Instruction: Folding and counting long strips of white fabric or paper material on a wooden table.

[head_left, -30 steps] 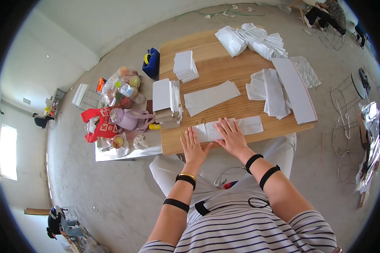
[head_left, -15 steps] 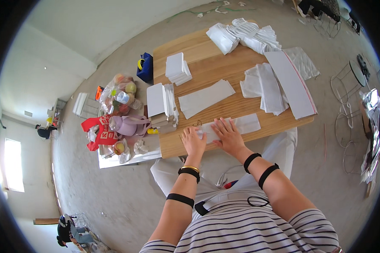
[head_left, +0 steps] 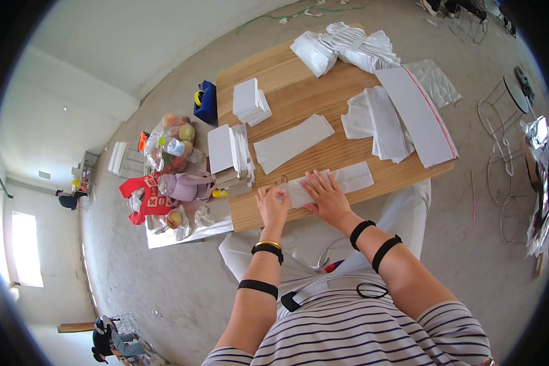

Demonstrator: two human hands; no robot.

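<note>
Centrally, R hand (head_left: 326, 196) lies flat, fingers apart, on white strip (head_left: 355, 177) at near edge of wood table (head_left: 305, 91); L hand (head_left: 272, 204) curls at its L end, can't tell if pinching. Beyond: white sheet (head_left: 293, 142), w/ white stack (head_left: 221, 148) to L.

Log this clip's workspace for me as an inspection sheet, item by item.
Surface: wooden table, grain bare between the papers.
Things in hand: white strip, flat at the near edge.
Clutter: white stack and long white panel on the table; red bag and clear bag of fruit left of it.
Hands: right hand flat on the strip; left hand curled at its left end, grip unclear.
Cables: black loop at the waist, kind unclear.
Surroundings: grey floor, round stool at right, another person at lower left.
</note>
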